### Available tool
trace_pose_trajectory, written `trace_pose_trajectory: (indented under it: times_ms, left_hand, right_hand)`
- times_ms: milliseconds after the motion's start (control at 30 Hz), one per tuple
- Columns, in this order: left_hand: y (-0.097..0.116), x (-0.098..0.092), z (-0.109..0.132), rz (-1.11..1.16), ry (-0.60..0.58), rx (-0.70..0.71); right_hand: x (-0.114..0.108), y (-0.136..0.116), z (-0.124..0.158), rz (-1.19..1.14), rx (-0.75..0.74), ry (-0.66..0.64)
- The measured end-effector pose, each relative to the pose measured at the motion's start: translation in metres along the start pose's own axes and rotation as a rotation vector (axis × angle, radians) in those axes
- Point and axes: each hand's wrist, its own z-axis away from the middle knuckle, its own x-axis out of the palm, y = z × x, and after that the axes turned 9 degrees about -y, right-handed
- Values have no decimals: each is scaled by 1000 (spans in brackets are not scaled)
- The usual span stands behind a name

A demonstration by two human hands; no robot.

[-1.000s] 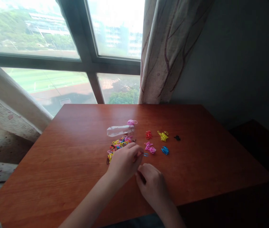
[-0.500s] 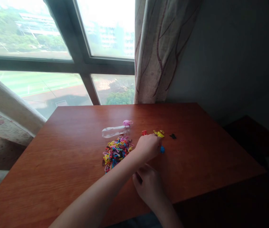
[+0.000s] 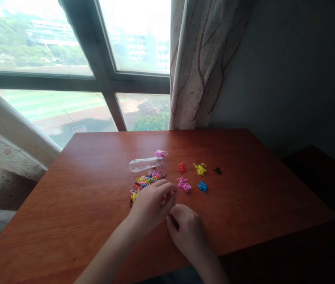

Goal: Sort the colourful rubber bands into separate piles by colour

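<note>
A mixed heap of small coloured rubber bands (image 3: 145,182) lies on the wooden table (image 3: 96,189). My left hand (image 3: 152,205) rests over the heap's near right edge, fingers curled and pinched on something small I cannot make out. My right hand (image 3: 187,230) lies just beside it, fingers curled, with a dark bit at the thumb. To the right sit small sorted piles: red bands (image 3: 182,168), yellow bands (image 3: 200,169), black bands (image 3: 217,170), pink bands (image 3: 183,184) and blue bands (image 3: 202,186).
A clear plastic bottle (image 3: 144,163) lies on its side behind the heap, its pink cap (image 3: 160,153) beside its mouth. A window and a patterned curtain (image 3: 203,63) stand behind the table. A dark wall is at the right.
My left hand reached right to the blue pile, then drew back to the mixed heap. My right hand stayed in place.
</note>
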Motion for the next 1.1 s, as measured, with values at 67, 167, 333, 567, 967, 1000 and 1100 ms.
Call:
trace_pose_trajectory:
  times_ms: [67, 167, 333, 567, 967, 1000, 1100]
  left_hand:
    - [-11, -4, 27, 70, 102, -42]
    - [-25, -3, 63, 129, 184, -94]
    - [-38, 8, 98, 118, 276, -126]
    - [-42, 21, 103, 83, 267, -132]
    - [-40, 22, 102, 56, 216, -191]
    - [-40, 22, 102, 55, 213, -194]
    - [-40, 22, 103, 59, 193, -201]
  right_hand:
    - [-1, -2, 0, -13, 2, -19]
    - [-2, -5, -1, -17, 16, -21]
    - [-2, -5, -3, 10, 19, -9]
    - [1, -2, -6, 49, 78, 63]
    - [4, -10, -11, 115, 45, 53]
    - [5, -12, -11, 114, 36, 46]
    - [8, -17, -15, 99, 25, 25]
